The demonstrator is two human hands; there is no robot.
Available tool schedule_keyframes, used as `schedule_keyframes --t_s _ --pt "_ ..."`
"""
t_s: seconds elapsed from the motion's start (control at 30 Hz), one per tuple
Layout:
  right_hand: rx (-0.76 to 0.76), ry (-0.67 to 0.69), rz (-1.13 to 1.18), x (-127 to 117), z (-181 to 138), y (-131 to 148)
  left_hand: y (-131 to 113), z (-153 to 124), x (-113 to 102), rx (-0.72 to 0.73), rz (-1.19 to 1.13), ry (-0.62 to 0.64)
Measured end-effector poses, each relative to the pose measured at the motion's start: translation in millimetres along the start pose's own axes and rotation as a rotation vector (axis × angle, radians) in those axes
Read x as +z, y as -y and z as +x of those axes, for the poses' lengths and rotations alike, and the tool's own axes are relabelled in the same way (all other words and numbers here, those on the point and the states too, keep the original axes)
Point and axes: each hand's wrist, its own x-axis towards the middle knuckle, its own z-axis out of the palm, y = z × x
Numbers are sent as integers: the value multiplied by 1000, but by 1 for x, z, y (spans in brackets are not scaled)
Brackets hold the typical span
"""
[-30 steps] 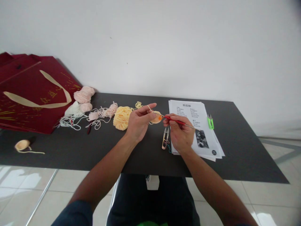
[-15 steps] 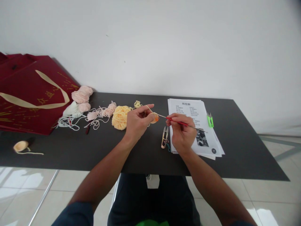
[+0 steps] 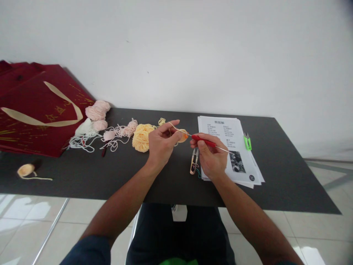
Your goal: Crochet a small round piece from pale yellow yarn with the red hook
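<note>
My left hand point(image 3: 161, 143) pinches a small round peach crochet piece point(image 3: 183, 136) above the dark table point(image 3: 289, 176), with a strand of yellow yarn running over its raised index finger. My right hand point(image 3: 211, 156) grips a red-handled crochet hook point(image 3: 205, 141) whose tip is at the piece's edge. A loose ball of yellow yarn point(image 3: 142, 137) lies just left of my left hand.
Small thread snips point(image 3: 194, 162) lie between my hands. Printed sheets point(image 3: 230, 147) sit under my right hand, green snips point(image 3: 247, 141) beside them. Pink and white yarn point(image 3: 96, 121) and a red bag point(image 3: 35, 110) are at left. A small crocheted cup point(image 3: 25, 170) lies near the front left.
My right hand pulled the hook back to the right, away from the piece, then pushed it left again to the piece. My left hand stayed nearly still.
</note>
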Motion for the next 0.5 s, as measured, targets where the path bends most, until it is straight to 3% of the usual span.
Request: schedule_keyframes --t_s 0.23,0.5 --pt "-60 49 -150 2 -6 9 -2 -1 1 59 79 -58" --pt "-50 -121 -78 6 1 10 -7 -6 2 176 322 -51"
